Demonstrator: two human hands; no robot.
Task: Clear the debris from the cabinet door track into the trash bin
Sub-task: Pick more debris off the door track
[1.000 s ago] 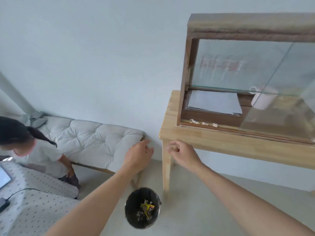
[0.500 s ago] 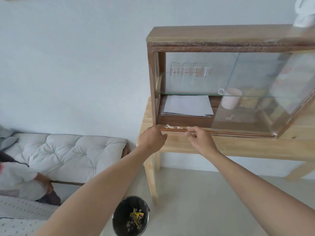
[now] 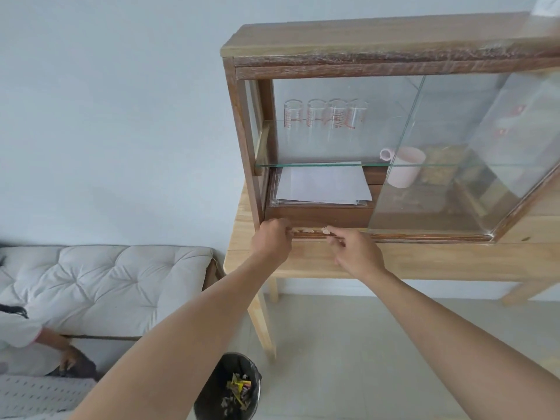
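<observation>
The wooden cabinet (image 3: 378, 40) stands on a light wood table (image 3: 424, 262), its glass door (image 3: 439, 153) slid to the right. Pale scraps of debris (image 3: 307, 229) lie in the door track (image 3: 424, 237) at the open left end. My left hand (image 3: 274, 237) is curled at the track's left end, its fingertips hidden against the groove. My right hand (image 3: 357, 253) reaches in from the right, with thumb and forefinger pinched on a pale scrap (image 3: 325, 229). The black trash bin (image 3: 209, 389) stands on the floor below my left forearm and holds colourful litter.
Inside the cabinet are measuring glasses (image 3: 325, 113) on a glass shelf, a stack of paper (image 3: 321, 184) and a pink mug (image 3: 404, 169). A white tufted bench (image 3: 106, 283) stands at the left, where a person (image 3: 27, 338) sits low. The floor is tiled.
Both hands rose from the table's front corner to the cabinet's bottom track. The view swung right and closer to the cabinet, and my right fingers closed on a scrap.
</observation>
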